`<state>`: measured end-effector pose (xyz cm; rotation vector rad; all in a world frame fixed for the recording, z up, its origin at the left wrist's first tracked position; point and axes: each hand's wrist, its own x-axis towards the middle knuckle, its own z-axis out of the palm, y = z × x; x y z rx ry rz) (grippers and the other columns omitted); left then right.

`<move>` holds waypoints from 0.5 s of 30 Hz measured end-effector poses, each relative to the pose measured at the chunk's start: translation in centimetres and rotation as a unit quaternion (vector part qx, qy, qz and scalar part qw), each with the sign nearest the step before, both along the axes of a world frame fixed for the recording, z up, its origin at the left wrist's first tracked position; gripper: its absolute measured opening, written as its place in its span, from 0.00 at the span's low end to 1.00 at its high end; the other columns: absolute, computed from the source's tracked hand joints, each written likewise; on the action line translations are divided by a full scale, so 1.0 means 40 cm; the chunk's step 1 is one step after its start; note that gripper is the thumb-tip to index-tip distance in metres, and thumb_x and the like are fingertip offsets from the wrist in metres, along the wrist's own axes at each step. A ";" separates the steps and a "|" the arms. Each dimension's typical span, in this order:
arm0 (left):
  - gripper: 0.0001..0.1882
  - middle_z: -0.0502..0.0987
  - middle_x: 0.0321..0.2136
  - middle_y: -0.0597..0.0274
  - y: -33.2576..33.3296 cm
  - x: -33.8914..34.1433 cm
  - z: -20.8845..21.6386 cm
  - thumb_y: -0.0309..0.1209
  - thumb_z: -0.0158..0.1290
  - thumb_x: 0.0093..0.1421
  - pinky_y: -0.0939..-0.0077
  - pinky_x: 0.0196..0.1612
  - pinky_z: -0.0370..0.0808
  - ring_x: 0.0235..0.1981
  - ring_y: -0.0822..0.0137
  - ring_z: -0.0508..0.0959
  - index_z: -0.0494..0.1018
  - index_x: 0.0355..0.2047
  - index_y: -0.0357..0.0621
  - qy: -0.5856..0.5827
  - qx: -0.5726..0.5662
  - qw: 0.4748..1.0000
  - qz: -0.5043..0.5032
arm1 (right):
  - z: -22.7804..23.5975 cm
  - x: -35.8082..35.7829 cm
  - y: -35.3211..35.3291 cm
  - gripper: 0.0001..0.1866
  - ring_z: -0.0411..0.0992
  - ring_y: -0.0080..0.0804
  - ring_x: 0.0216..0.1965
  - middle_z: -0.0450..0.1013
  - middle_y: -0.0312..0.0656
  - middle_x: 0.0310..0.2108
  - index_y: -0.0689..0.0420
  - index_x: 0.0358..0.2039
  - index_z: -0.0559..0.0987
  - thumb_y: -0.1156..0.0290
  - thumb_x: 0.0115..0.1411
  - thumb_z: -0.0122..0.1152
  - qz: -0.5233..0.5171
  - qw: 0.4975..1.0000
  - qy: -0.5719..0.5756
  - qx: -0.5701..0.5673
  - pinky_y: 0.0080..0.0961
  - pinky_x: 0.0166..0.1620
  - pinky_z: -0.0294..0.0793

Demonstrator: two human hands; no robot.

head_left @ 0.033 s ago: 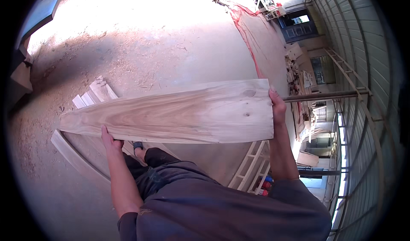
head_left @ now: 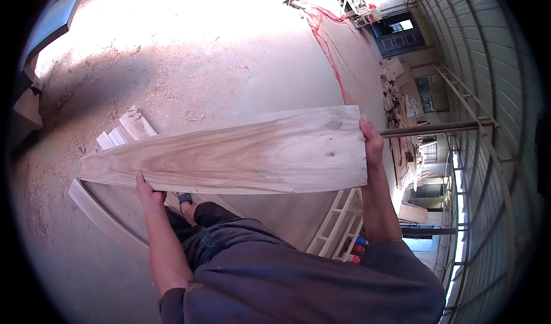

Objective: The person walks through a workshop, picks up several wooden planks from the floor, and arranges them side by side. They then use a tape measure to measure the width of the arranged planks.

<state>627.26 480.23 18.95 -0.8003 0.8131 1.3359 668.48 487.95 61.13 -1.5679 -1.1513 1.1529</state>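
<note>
A long, wide wooden board [head_left: 229,154] with brown wavy grain and two knots toward its right end is held up across the view. My left hand [head_left: 150,192] grips its near edge toward the left end, thumb on top and fingers mostly hidden underneath. At the board's right end my right hand [head_left: 372,137] clasps the short edge, its thumb pointing up by the far corner. The board's left end looks narrower and lies farther from me.
Stacked planks [head_left: 129,126] lie on the floor beyond the board, and a long strip of wood [head_left: 106,215] lies at the left. A slatted wooden frame [head_left: 336,223] stands near my right arm. Red netting [head_left: 327,43] lies farther off; sawdust covers the floor [head_left: 189,83].
</note>
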 end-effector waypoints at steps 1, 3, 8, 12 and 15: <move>0.30 0.69 0.56 0.52 0.010 -0.008 0.013 0.55 0.45 0.64 0.47 0.57 0.69 0.55 0.50 0.70 0.66 0.56 0.45 0.007 -0.011 1.000 -0.008 | 0.026 -0.031 0.023 0.24 0.72 0.32 0.47 0.73 0.44 0.47 0.63 0.54 0.69 0.57 0.68 0.40 0.009 1.000 0.023 -0.001 0.28 0.53 0.68; 0.31 0.69 0.56 0.53 0.060 -0.023 0.022 0.55 0.46 0.63 0.48 0.56 0.69 0.55 0.50 0.70 0.66 0.56 0.46 0.008 -0.027 0.999 -0.026 | 0.072 -0.065 0.069 0.24 0.72 0.32 0.48 0.73 0.44 0.47 0.63 0.54 0.70 0.57 0.68 0.40 0.012 1.000 0.020 0.004 0.28 0.53 0.69; 0.32 0.67 0.58 0.52 0.115 -0.076 -0.047 0.56 0.43 0.64 0.43 0.56 0.67 0.56 0.47 0.69 0.63 0.59 0.47 0.020 -0.055 0.996 -0.061 | 0.129 -0.173 0.138 0.24 0.72 0.30 0.47 0.73 0.43 0.47 0.63 0.53 0.71 0.57 0.68 0.42 0.053 0.998 0.007 -0.026 0.28 0.53 0.69; 0.33 0.64 0.60 0.49 0.203 -0.183 -0.093 0.56 0.36 0.65 0.39 0.60 0.62 0.60 0.44 0.64 0.60 0.62 0.47 -0.024 -0.037 0.998 -0.051 | 0.146 -0.298 0.291 0.22 0.71 0.28 0.46 0.73 0.41 0.45 0.62 0.50 0.72 0.58 0.67 0.41 0.047 0.990 -0.124 -0.050 0.26 0.52 0.68; 0.34 0.63 0.61 0.48 0.212 -0.258 -0.114 0.55 0.32 0.66 0.40 0.61 0.61 0.61 0.44 0.63 0.58 0.63 0.44 -0.067 -0.030 0.997 0.017 | 0.180 -0.360 0.383 0.22 0.70 0.28 0.44 0.73 0.40 0.43 0.61 0.47 0.73 0.57 0.67 0.42 0.019 0.973 -0.223 -0.054 0.27 0.50 0.68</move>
